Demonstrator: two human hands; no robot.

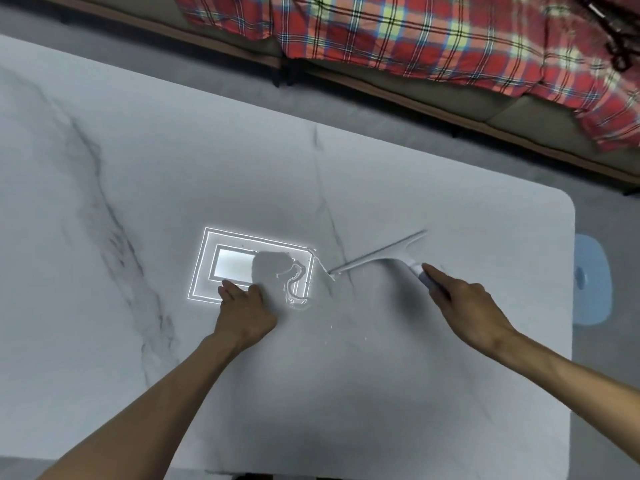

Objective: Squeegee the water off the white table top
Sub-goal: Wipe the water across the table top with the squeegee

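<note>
Nearest, two bare forearms reaching up from the lower edge over the white marble-veined table top (104, 188). Left hand (244, 311) pressed flat on the surface, fingers released and spread, grasping nothing, fingertips at the near edge of a bright rectangular reflection of a ceiling light (228, 263). Just right of that hand, a thin puddle of water (294, 285) with curling edges, lying across the reflection's right part. Right hand (464, 303) clenched around the handle of a white squeegee (377, 259), index finger stretched along the handle. Blade laid on the table, slanting from its low left tip beside the puddle up to the right. Past the table's right edge, a pale blue stool (590, 282). Farthest back, grey floor and a red plaid blanket (415, 32) draped over a sofa.
</note>
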